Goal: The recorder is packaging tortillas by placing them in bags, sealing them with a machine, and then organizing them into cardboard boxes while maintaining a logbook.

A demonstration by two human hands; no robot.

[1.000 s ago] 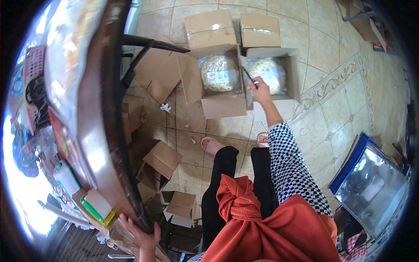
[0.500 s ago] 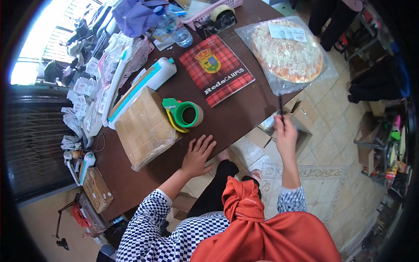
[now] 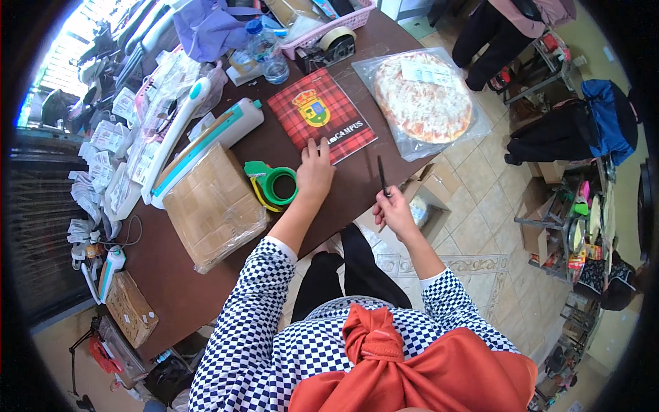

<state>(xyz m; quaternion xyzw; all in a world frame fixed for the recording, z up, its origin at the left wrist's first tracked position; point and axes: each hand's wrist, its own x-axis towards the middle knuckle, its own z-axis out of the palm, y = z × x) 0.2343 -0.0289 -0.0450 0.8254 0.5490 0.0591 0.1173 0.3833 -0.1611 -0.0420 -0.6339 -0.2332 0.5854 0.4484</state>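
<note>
On the brown table lies a red plaid notebook (image 3: 305, 96) with a crest on its cover. My left hand (image 3: 316, 172) rests at its near edge, fingers slightly apart and fingertips on the cover. Just beyond the table's near edge, my right hand (image 3: 398, 211) is closed around a thin black pen-like stick (image 3: 382, 175), which points away from me; its exact kind is unclear. Past the notebook, a pizza (image 3: 425, 99) sits flat in a clear plastic bag with a white label. Left of my left wrist stands a green tape dispenser (image 3: 257, 169) with a roll.
A taped cardboard parcel (image 3: 216, 206) lies at the left, beside a long white-and-turquoise box (image 3: 206, 151). Farther back are a water bottle (image 3: 274, 69) and a pink basket (image 3: 357, 20). Open cartons (image 3: 429, 199) stand on the floor at right. Other people (image 3: 494, 41) stand beyond.
My left hand has moved from the table's near edge forward onto the notebook. My right hand has come left and slightly nearer, still holding the black stick. The view has shifted slightly.
</note>
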